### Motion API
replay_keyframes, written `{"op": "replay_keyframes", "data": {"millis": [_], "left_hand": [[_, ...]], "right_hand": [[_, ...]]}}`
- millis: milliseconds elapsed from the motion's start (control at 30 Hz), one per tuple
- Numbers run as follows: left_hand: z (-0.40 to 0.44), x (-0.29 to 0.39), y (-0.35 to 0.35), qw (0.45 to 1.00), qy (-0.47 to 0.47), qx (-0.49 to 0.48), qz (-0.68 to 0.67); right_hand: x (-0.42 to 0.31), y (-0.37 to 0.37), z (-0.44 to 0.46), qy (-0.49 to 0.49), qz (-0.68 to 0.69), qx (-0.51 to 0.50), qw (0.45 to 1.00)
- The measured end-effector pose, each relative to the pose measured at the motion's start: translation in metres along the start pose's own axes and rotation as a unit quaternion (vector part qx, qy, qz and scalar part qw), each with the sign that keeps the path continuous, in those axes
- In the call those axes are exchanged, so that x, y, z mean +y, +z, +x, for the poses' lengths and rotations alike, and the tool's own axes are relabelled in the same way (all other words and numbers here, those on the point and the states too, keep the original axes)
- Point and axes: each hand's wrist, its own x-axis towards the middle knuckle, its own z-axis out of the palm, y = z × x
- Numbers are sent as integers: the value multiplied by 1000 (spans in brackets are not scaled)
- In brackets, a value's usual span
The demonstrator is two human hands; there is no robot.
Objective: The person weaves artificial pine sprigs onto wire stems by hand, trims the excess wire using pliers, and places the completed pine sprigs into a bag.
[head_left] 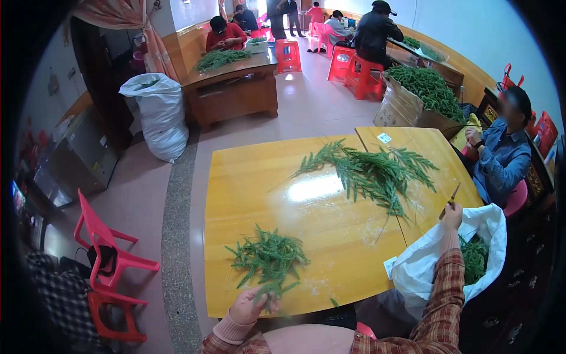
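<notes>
Left hand [244,305]: grip holding green feathery plant sprig [273,289]. Right hand [452,216]: grip holding slim pointed brownish tool [453,196], near white plastic sack [414,268].

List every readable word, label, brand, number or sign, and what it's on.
None legible.
Far label on the table: printed marks, too small to read.
Near label on the table, beside the white sack: too small to read.
Cardboard box: faint print, too blurred to read.
</notes>
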Motion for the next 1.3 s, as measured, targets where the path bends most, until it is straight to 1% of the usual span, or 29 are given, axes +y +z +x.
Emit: {"op": "replay_keyframes", "data": {"millis": [33, 100, 133, 167, 200, 233, 300, 333, 400, 467, 533, 600, 667, 700, 800, 833, 867, 900, 933, 967, 1000, 1033, 1067, 1133, 1233, 1300], "left_hand": [[-1, -1, 0, 1000, -1, 6, 10], [-1, -1, 0, 1000, 3, 5, -25], [0, -1, 1, 999, 5, 5, -42], [1, -1, 3, 999, 7, 10, -47], [2, -2, 4, 999, 9, 16, -51], [2, -2, 5, 998, 11, 23, -54], [3, -2, 6, 998, 18, 20, -64], [3, -2, 6, 997, 22, 20, -68], [2, -1, 6, 996, 21, 32, -78], [-1, 2, 7, 996, 24, 55, -70], [-2, 8, 12, 995, 29, 88, -43], [-4, 8, 9, 993, 34, 77, -77], [-4, 7, 7, 992, 38, 77, -88], [-2, 4, 7, 992, 39, 83, -82], [2, 5, 15, 991, 37, 113, -61], [1, 6, 20, 989, 23, 133, -57], [0, 6, 22, 989, 29, 135, -48], [0, 6, 21, 989, 29, 142, -40], [-5, 2, 13, 991, 35, 119, -46], [-7, -1, 9, 993, 43, 105, -45], [-10, -3, 9, 991, 32, 118, -50], [-9, -4, 8, 990, 38, 124, -50], [-6, -6, 5, 992, 40, 109, -57], [-8, -13, 2, 993, 53, 74, -69], [-10, -13, 1, 995, 13, 76, -55], [-9, -9, 7, 995, 11, 84, -58]], "right_hand": [[-13, -6, 1, -25, 6, 29, 999], [-64, -19, -10, -25, 176, 41, 983], [-93, -25, -18, -25, 260, 47, 964], [-118, -30, -27, 7, 363, 9, 932], [-135, -35, -39, 45, 456, -46, 888], [-149, -40, -51, 84, 543, -101, 830], [-192, -47, -88, 172, 678, -207, 684], [-218, -47, -113, 221, 725, -257, 600], [-246, -39, -161, 260, 759, -327, 499], [-267, -29, -210, 369, 739, -334, 454], [-284, -26, -252, 408, 723, -363, 423], [-291, -24, -285, 449, 725, -398, 338], [-306, -36, -303, 478, 675, -446, 342], [-301, -34, -313, 480, 674, -477, 296], [-316, -53, -316, 474, 583, -561, 347], [-309, -50, -321, 458, 581, -589, 325], [-313, -54, -322, 445, 570, -601, 340], [-327, -60, -314, 387, 553, -653, 345], [-340, -72, -308, 348, 531, -671, 383], [-329, -62, -322, 303, 562, -673, 373], [-329, -67, -327, 367, 567, -662, 324], [-331, -71, -327, 387, 557, -654, 335], [-328, -70, -330, 407, 557, -649, 322], [-323, -70, -332, 400, 565, -650, 312], [-326, -72, -332, 396, 536, -658, 351], [-331, -73, -332, 391, 525, -667, 356]]}}
